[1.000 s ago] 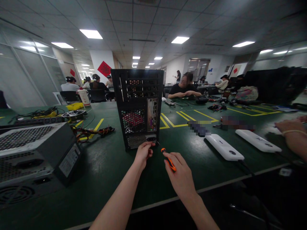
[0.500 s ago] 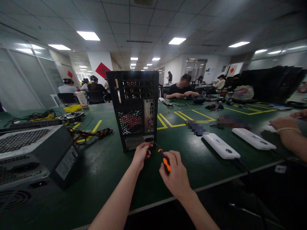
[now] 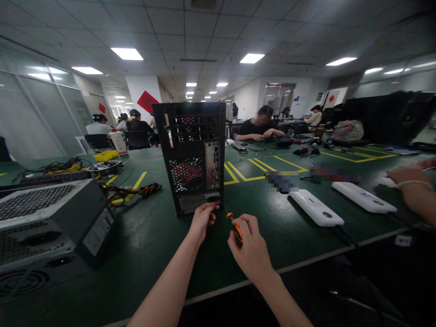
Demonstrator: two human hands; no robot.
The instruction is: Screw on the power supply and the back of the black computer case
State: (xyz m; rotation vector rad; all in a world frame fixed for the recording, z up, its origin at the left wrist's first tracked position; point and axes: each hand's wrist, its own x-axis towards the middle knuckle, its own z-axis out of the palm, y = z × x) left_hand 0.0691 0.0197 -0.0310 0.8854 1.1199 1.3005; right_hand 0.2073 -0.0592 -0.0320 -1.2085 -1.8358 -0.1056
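Observation:
A black computer case (image 3: 190,150) stands upright on the green table, its rear panel with ports and mesh facing me. My right hand (image 3: 250,245) is closed round the handle of an orange and black screwdriver (image 3: 235,225). The screwdriver's thin shaft points up and left to the case's lower right corner. At that corner, just below the power socket, my left hand (image 3: 203,220) is closed, with thumb and finger pinched close to the screwdriver tip. Whatever those fingers pinch is too small to make out.
To the left lies a grey power supply (image 3: 64,218), with bundled cables (image 3: 132,193) behind it. A metal bowl (image 3: 105,167) sits farther back. Two white power banks (image 3: 315,208) lie on the right. Another person's hand (image 3: 413,179) is at the right edge; a person sits across the table.
The screwdriver has turned in my right hand, and its shaft now shows nearer the case corner. My left hand stays almost where it was. The view has shifted slightly.

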